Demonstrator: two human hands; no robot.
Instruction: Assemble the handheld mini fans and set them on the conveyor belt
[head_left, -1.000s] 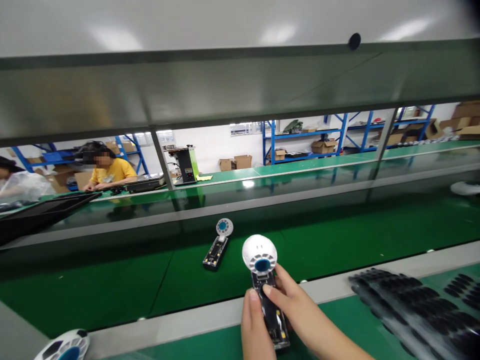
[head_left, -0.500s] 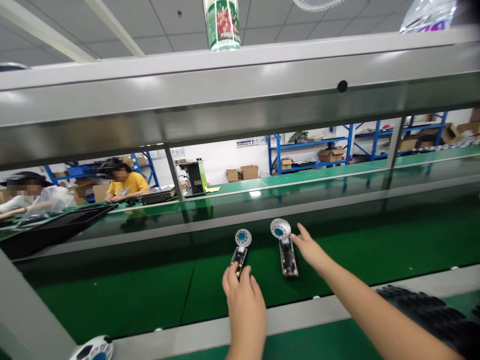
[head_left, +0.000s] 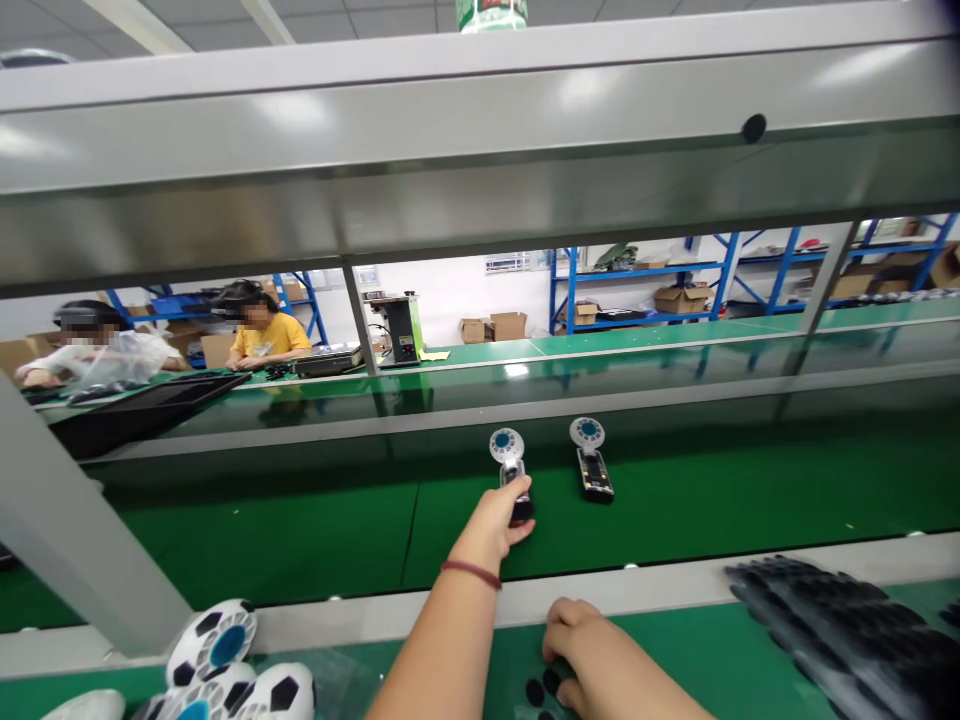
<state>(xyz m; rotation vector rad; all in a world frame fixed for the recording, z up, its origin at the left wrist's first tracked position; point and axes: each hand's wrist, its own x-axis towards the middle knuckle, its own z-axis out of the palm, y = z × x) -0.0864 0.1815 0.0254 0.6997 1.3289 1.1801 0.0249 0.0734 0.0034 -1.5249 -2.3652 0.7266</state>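
The left hand (head_left: 499, 515) is closed around the lower handle of one handheld fan (head_left: 506, 445), thumb on one side and fingers on the other. This fan has a round white head with a blue centre and is over the green conveyor belt (head_left: 300, 540), head pointing away from the person; whether it rests on the belt or is lifted, I cannot tell. A dark red wristband (head_left: 471, 573) circles the left wrist. The right hand (head_left: 589, 645) is lower down, fingers curled toward the green counter (head_left: 675, 620) beside small black discs (head_left: 535, 692); whether it pinches one cannot be seen.

Just to the right of the held fan, a second handheld fan (head_left: 592, 470) lies on the belt, circuit board showing in its handle. A pale rail (head_left: 360, 612) runs between belt and counter. On the counter, football-patterned shells (head_left: 210, 640) cluster at the left, and rows of dark oval pieces (head_left: 832, 630) spread at the right. Beyond the belt, a person in a yellow top (head_left: 270, 338) works near a black-and-green machine (head_left: 405, 330), with blue shelving (head_left: 645, 270) behind.
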